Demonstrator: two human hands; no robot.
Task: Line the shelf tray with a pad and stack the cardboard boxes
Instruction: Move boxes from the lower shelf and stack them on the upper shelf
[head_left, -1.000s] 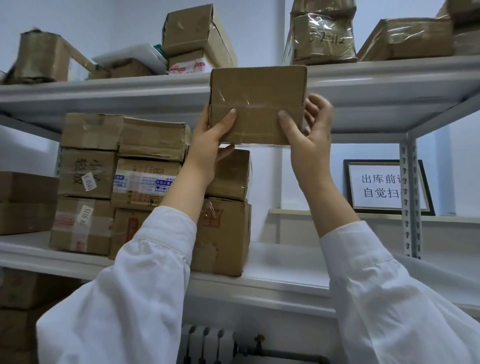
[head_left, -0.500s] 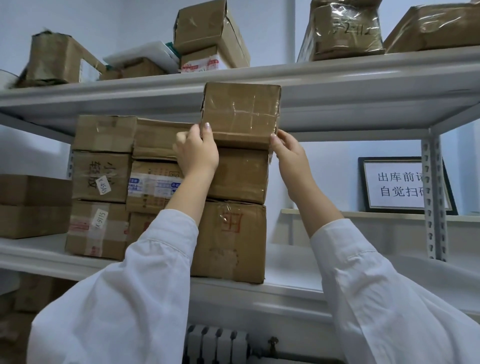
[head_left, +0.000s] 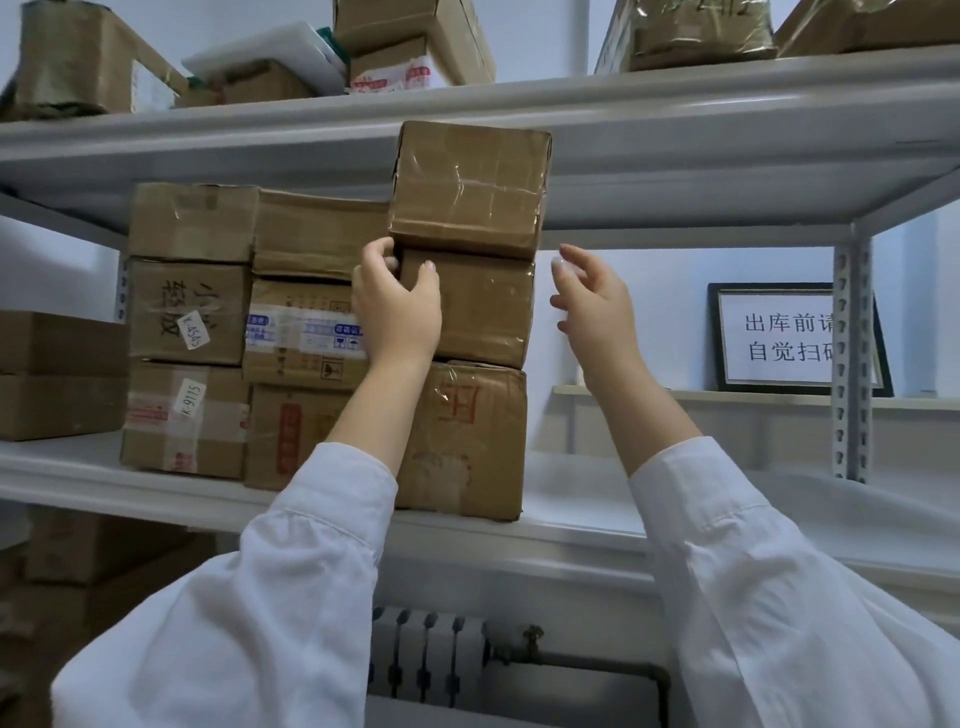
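A taped top cardboard box (head_left: 470, 189) sits on a stack of two boxes, the middle box (head_left: 483, 306) and a bottom box (head_left: 467, 441) with red writing. The stack stands on the white shelf tray (head_left: 582, 499). My left hand (head_left: 397, 306) is at the middle box's upper left corner, thumb on its front and fingers curled round its left edge, just under the top box. My right hand (head_left: 592, 306) hovers to the right of the stack with relaxed fingers, touching nothing. I cannot make out a pad on the tray.
Two more columns of boxes (head_left: 192, 322) stand left of the stack, with larger boxes (head_left: 57, 374) beyond. The upper shelf (head_left: 675, 104) hangs just above the top box and carries wrapped parcels. A framed sign (head_left: 779, 338) stands at the right behind a steel upright (head_left: 849, 358).
The box went from held in the air onto the stack. My right hand let go and drew off to the right; my left hand slid down to the middle box's corner.
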